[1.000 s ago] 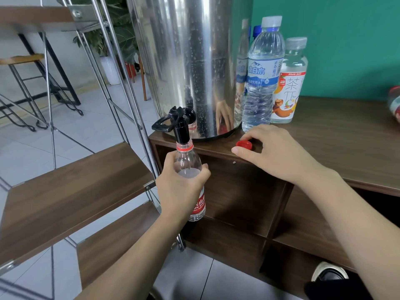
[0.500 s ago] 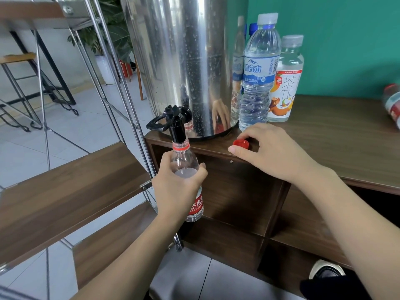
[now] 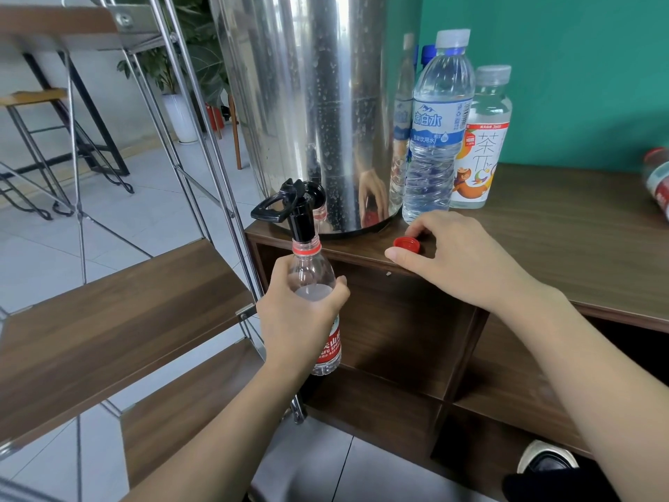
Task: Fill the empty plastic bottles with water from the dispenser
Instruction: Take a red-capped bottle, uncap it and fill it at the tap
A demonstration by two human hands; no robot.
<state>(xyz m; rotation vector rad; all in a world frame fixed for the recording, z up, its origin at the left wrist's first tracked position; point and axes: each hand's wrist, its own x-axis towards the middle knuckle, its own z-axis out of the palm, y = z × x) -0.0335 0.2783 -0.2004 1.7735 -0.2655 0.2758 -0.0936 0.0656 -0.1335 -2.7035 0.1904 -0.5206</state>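
A brown wooden worktop carries a tall stainless steel water dispenser at its left end, its black tap jutting past the edge. Beside the dispenser stand a capped water bottle with a blue label and a tea bottle. The left hand grasps a red-labelled plastic bottle upright under the tap, mouth at the spout, water reaching up near its shoulder. The right hand rests on the worktop edge, fingers loosely bent, released, just beside a red bottle cap lying there
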